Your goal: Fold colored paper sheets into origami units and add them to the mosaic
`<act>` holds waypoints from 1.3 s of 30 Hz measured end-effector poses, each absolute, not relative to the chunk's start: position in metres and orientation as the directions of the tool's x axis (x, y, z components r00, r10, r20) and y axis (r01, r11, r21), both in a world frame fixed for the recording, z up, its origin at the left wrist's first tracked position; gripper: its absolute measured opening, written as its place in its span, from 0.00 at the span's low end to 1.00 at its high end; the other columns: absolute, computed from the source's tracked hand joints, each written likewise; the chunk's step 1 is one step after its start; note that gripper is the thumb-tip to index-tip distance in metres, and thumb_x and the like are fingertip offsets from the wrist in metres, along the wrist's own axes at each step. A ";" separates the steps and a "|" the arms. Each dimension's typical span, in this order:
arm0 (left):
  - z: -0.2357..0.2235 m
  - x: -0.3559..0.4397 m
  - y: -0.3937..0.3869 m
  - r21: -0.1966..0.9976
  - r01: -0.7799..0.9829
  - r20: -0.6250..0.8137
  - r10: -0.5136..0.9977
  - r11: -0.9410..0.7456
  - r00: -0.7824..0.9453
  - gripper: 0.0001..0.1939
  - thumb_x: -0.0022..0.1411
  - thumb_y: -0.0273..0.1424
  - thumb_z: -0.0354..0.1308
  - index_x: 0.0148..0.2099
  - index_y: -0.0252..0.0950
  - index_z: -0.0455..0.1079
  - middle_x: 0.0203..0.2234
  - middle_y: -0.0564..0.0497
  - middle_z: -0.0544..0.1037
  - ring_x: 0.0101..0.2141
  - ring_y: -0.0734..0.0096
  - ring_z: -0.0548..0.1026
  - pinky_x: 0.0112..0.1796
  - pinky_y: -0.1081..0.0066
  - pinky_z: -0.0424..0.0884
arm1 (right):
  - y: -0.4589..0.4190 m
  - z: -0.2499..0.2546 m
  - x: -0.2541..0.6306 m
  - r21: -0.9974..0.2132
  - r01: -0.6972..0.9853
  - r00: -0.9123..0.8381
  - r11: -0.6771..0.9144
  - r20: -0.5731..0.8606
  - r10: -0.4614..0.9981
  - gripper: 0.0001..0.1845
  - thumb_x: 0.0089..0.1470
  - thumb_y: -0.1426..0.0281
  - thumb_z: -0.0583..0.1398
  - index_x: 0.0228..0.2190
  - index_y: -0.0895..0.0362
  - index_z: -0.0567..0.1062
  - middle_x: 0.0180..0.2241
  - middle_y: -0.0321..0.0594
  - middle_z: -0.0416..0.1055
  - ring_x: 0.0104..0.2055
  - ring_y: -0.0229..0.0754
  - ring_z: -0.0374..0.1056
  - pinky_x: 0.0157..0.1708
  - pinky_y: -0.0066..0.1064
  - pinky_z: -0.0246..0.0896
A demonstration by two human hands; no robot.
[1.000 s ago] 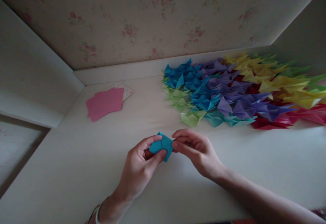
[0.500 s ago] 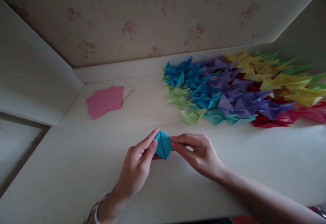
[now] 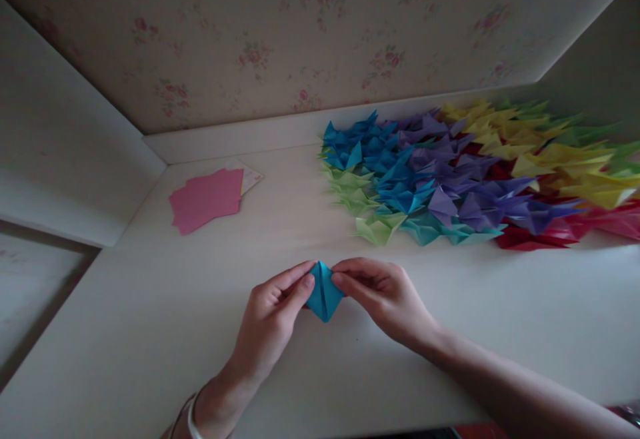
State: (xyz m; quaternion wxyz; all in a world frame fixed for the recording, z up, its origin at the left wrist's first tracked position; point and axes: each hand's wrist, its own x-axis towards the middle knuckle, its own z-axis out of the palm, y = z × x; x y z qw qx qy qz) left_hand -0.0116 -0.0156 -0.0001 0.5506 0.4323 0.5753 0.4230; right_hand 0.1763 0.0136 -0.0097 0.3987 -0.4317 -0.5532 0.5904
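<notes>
A small folded blue origami paper (image 3: 324,296), diamond-shaped with a crease or slit down its middle, is held between both hands above the white table. My left hand (image 3: 275,312) pinches its left edge, thumb on the front face and the other fingers behind. On the opposite side, my right hand (image 3: 385,296) grips the upper right edge between thumb and index finger. The fingers behind the paper are partly hidden.
Many folded paper cranes (image 3: 450,179) in blue, purple, green, yellow and red crowd the back right of the white table (image 3: 150,332). Pink paper sheets (image 3: 207,199) lie at the back left, over a pale card (image 3: 251,178). A flowered wall (image 3: 280,46) rises behind.
The blue paper has shifted slightly down and to the right. My right thumb now lies further over its front face, and the left hand has moved a little rightward with it.
</notes>
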 end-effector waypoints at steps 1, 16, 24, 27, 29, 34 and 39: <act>0.001 -0.011 -0.016 0.965 0.051 -0.260 0.966 0.259 0.010 0.17 0.65 0.39 0.62 0.54 0.40 0.77 0.48 0.51 0.83 0.48 0.64 0.79 0.48 0.73 0.75 | 0.014 -0.010 0.176 -0.996 -0.001 -0.318 -0.090 -0.085 0.944 0.10 0.57 0.64 0.64 0.36 0.57 0.82 0.32 0.39 0.81 0.34 0.41 0.74 0.33 0.28 0.68; 0.000 -0.008 -0.014 0.944 0.319 -0.098 0.995 0.088 0.014 0.12 0.63 0.36 0.63 0.45 0.37 0.82 0.36 0.49 0.86 0.34 0.66 0.82 0.35 0.75 0.76 | 0.014 -0.008 0.174 -0.981 0.111 -0.413 -0.160 -0.192 0.890 0.16 0.59 0.60 0.61 0.28 0.58 0.81 0.26 0.36 0.74 0.31 0.40 0.67 0.32 0.29 0.61; 0.001 -0.004 -0.014 0.917 0.392 -0.090 0.996 0.078 0.012 0.12 0.63 0.37 0.62 0.44 0.39 0.82 0.38 0.48 0.86 0.37 0.60 0.83 0.39 0.69 0.78 | 0.008 -0.002 0.172 -0.960 0.271 -0.379 0.064 -0.045 0.924 0.18 0.62 0.65 0.57 0.22 0.58 0.76 0.20 0.32 0.63 0.25 0.36 0.58 0.25 0.27 0.51; 0.004 -0.003 -0.016 0.891 0.454 -0.038 0.999 0.027 0.017 0.10 0.64 0.36 0.61 0.43 0.40 0.82 0.37 0.49 0.86 0.37 0.60 0.83 0.40 0.70 0.77 | 0.008 -0.004 0.173 -0.933 0.329 -0.395 0.150 0.008 0.919 0.18 0.62 0.67 0.58 0.23 0.58 0.77 0.20 0.33 0.65 0.24 0.36 0.59 0.24 0.27 0.51; 0.006 -0.004 -0.018 0.879 0.477 -0.013 0.999 -0.003 0.030 0.10 0.65 0.35 0.60 0.41 0.39 0.82 0.33 0.49 0.86 0.32 0.62 0.82 0.35 0.72 0.76 | 0.009 -0.006 0.173 -0.935 0.326 -0.417 0.137 -0.012 0.909 0.16 0.61 0.67 0.59 0.25 0.58 0.79 0.21 0.34 0.68 0.25 0.37 0.61 0.24 0.27 0.53; 0.008 -0.008 -0.018 0.877 0.479 -0.017 0.999 0.038 -0.047 0.12 0.65 0.37 0.59 0.38 0.35 0.80 0.24 0.51 0.81 0.25 0.69 0.76 0.26 0.76 0.70 | 0.009 -0.005 0.175 -0.974 0.219 -0.438 -0.048 -0.142 0.888 0.11 0.59 0.65 0.60 0.38 0.57 0.81 0.26 0.37 0.76 0.28 0.40 0.70 0.26 0.27 0.62; 0.007 -0.009 -0.015 0.934 0.344 -0.090 0.995 0.100 -0.044 0.13 0.65 0.39 0.60 0.36 0.35 0.78 0.25 0.51 0.81 0.27 0.69 0.77 0.28 0.76 0.71 | 0.008 -0.002 0.176 -0.981 0.184 -0.461 -0.069 -0.148 0.875 0.11 0.60 0.67 0.59 0.33 0.59 0.81 0.28 0.41 0.79 0.31 0.43 0.75 0.31 0.30 0.70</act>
